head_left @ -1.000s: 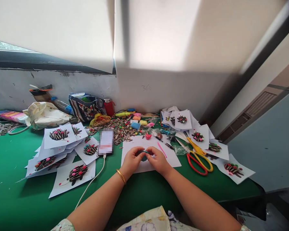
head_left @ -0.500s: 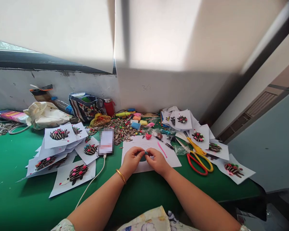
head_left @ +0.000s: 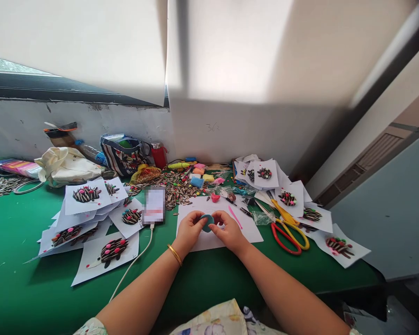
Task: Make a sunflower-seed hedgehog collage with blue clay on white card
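Observation:
Between my two hands is a flattened teal disc of modelling clay [head_left: 207,223], held up over a white sheet of paper [head_left: 199,244]. My left hand [head_left: 189,231] pinches its left edge between thumb and fingers. On the other edge, my right hand [head_left: 227,231] grips with thumb and curled fingers. Just beyond the hands on the sheet lies a red lump of clay [head_left: 215,198]. A pink plastic clay tool [head_left: 235,217] rests on the paper to the right of my right hand, and a black pen [head_left: 246,211] lies beside it.
Red and yellow scissors [head_left: 286,237] lie at right, near paper cards with seed hedgehogs [head_left: 312,214]. More such cards [head_left: 105,256] are stacked at left, beside a phone [head_left: 153,207] on a white cable. Sunflower seeds [head_left: 181,188] and coloured clay lumps [head_left: 197,182] spread behind.
The teal clay has turned so its flat round face shows between my hands, where before mostly its edge showed. My fingers have shifted slightly apart around it.

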Demonstrator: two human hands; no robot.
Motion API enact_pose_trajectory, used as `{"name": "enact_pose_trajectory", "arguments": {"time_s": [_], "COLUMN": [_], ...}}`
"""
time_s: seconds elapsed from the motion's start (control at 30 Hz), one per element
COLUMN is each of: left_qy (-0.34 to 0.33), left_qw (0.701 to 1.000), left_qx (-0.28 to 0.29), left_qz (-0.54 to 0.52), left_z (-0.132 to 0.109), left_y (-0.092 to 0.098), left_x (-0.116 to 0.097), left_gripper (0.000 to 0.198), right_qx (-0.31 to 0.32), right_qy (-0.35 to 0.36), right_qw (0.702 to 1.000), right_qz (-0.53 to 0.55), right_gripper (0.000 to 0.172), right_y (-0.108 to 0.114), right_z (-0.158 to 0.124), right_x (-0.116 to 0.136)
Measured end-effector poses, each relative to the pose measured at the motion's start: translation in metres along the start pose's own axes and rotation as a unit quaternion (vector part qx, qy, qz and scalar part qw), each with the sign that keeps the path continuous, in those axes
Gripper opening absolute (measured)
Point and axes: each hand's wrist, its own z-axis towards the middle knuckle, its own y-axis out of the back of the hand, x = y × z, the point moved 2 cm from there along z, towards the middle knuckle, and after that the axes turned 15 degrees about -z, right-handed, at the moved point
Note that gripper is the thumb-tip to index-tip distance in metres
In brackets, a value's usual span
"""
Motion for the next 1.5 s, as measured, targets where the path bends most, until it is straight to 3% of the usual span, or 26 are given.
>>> {"name": "enact_pose_trajectory", "arguments": {"time_s": [0.13, 0.27, 0.47, 0.57, 0.67, 0.83, 1.03, 1.17, 1.27, 1.5], "left_qy": [-0.015, -0.059, -0.03, -0.062, -0.09, -0.041, -0.043, -0.038, -0.022, -0.018], "left_qw": [1.0, 0.996, 0.997, 0.993, 0.989, 0.997, 0.998, 0.997, 0.997, 0.999], "left_qx": [0.016, 0.021, 0.026, 0.042, 0.039, -0.017, 0.008, -0.023, -0.036, 0.002], "left_qz": [-0.009, 0.068, 0.068, 0.087, 0.111, 0.07, 0.053, 0.069, 0.063, 0.048], "left_z": [-0.0012, -0.0003, 0.0008, -0.0014, -0.0018, 0.0013, 0.0003, 0.0011, 0.0017, 0.0001], "left_y": [-0.0007, 0.0003, 0.001, -0.0014, -0.0016, 0.0035, 0.0015, 0.0027, 0.004, -0.0005], "left_x": [-0.002, -0.0018, -0.0011, -0.0025, -0.0024, -0.0021, -0.0033, -0.0026, -0.0045, -0.0024], "left_gripper": [0.037, 0.025, 0.028, 0.031, 0.021, 0.027, 0.037, 0.024, 0.026, 0.031], "right_qx": [-0.001, -0.002, -0.017, -0.02, -0.007, -0.003, -0.001, -0.013, -0.011, -0.033], "right_qy": [-0.011, 0.011, 0.011, 0.015, 0.03, -0.007, 0.006, 0.01, -0.001, 0.004], "right_qw": [1.0, 1.0, 1.0, 1.0, 0.999, 1.0, 1.0, 1.0, 1.0, 0.999], "right_qz": [-0.004, -0.003, 0.003, 0.0, 0.008, 0.02, -0.006, -0.008, 0.002, -0.003], "right_gripper": [0.019, 0.015, 0.017, 0.017, 0.02, 0.03, 0.016, 0.019, 0.021, 0.018], "right_y": [-0.0001, -0.0008, 0.0001, -0.0011, -0.0028, -0.0007, -0.0022, -0.0026, -0.0011, -0.0011], "right_z": [0.0011, 0.0005, 0.001, 0.001, -0.0004, -0.0007, 0.0015, 0.0006, 0.0008, 0.0008], "right_x": [-0.0001, 0.0008, -0.0014, -0.0036, -0.0034, -0.0031, -0.0033, -0.0029, -0.0026, -0.0057]}}
